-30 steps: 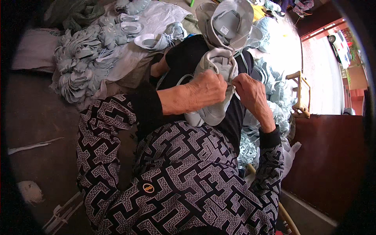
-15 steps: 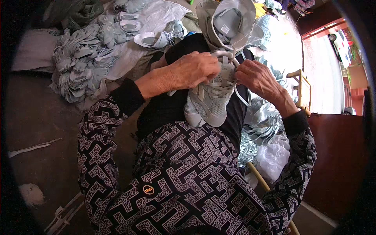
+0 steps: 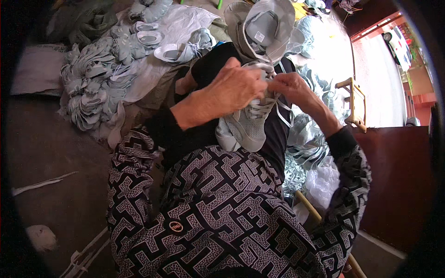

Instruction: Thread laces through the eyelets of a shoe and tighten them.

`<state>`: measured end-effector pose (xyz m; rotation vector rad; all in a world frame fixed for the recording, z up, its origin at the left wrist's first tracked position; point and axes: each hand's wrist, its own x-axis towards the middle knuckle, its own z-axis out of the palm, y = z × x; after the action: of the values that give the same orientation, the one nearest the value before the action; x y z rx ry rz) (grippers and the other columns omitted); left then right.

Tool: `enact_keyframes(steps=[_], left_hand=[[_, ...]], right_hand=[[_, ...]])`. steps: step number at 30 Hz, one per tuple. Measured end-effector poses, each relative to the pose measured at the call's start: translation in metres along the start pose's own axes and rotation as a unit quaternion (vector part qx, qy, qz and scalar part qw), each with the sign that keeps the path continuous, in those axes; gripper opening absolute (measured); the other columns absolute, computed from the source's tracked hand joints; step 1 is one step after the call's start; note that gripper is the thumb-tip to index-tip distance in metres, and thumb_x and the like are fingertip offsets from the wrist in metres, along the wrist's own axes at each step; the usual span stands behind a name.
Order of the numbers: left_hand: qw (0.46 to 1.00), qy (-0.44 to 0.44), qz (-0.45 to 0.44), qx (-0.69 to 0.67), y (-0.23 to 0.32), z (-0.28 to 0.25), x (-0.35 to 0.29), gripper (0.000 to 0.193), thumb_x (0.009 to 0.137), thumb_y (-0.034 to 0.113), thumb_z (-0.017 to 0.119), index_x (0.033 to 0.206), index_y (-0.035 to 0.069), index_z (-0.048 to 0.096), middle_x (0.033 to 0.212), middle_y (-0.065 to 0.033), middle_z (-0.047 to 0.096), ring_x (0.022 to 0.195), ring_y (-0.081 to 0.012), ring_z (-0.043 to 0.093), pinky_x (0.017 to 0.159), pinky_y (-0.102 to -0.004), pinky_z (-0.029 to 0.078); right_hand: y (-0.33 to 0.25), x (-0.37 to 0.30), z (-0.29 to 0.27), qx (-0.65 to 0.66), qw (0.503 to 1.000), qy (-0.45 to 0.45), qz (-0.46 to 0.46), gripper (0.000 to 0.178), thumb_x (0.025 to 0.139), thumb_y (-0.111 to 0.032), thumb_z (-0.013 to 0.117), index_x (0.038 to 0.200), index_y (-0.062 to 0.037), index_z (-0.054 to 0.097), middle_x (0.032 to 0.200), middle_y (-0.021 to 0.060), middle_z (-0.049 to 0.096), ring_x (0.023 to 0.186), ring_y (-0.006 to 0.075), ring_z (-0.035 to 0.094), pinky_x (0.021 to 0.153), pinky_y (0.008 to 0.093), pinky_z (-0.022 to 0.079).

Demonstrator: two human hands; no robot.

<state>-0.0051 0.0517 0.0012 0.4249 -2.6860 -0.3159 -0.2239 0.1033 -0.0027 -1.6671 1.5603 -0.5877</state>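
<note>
A pale grey mesh shoe upper (image 3: 243, 132) lies across my lap with its toe toward me. White laces cross its front, and a loose shoelace (image 3: 284, 116) hangs down its right side. My left hand (image 3: 238, 90) is closed over the eyelet area from the left, its fingertips hiding whatever they pinch. From the right, my right hand (image 3: 293, 89) pinches the shoelace near the upper eyelets. The fingertips of both hands nearly meet above the shoe. Just beyond them rests a pale, open, hat-like cloth form (image 3: 281, 39) with a small label inside.
Bundled grey uppers (image 3: 90, 85) are heaped on the left beside a white cloth (image 3: 185, 21). More grey pieces (image 3: 308, 139) lie at my right, near a clear plastic bag (image 3: 321, 185) and a bamboo frame (image 3: 354, 104). A dark red panel (image 3: 394, 176) stands at far right.
My left hand has moved slightly right, and my right hand has come in toward it, bringing the fingertips together over the eyelets. The shoe upper stays on my lap.
</note>
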Motion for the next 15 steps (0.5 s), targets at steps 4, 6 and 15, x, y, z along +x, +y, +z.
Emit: enact_keyframes(steps=[4,6,15], left_hand=[[0.988,0.095,0.066,0.106,0.013,0.029,0.019,0.008,0.076,0.018,0.065,0.082,0.013,0.064,0.092,0.0010,0.057,0.093,-0.0185,0.052,0.080,-0.0385,0.036],[0.994,0.057,0.055,0.077,0.012,0.039,0.019,0.010,0.075,0.018,0.065,0.082,0.012,0.064,0.091,0.0006,0.058,0.093,-0.0185,0.052,0.081,-0.0386,0.036],[0.979,0.172,-0.031,-0.109,0.020,0.060,0.009,0.014,0.076,0.025,0.069,0.079,0.013,0.064,0.080,-0.0001,0.060,0.084,-0.0182,0.056,0.085,-0.0379,0.033]], right_hand=[[0.013,-0.007,0.008,0.319,0.943,0.064,0.069,0.028,0.094,-0.032,0.055,0.089,-0.0051,0.062,0.069,-0.0032,0.056,0.053,0.0023,0.041,0.047,0.0172,0.030],[0.012,-0.008,0.012,0.329,0.939,0.082,0.063,0.029,0.094,-0.032,0.055,0.089,-0.0045,0.062,0.069,-0.0035,0.056,0.052,0.0025,0.041,0.047,0.0175,0.030],[0.048,-0.007,-0.025,0.511,0.836,0.195,0.045,0.012,0.095,-0.015,0.049,0.088,-0.0080,0.054,0.074,-0.0032,0.052,0.055,0.0048,0.040,0.047,0.0188,0.033]])
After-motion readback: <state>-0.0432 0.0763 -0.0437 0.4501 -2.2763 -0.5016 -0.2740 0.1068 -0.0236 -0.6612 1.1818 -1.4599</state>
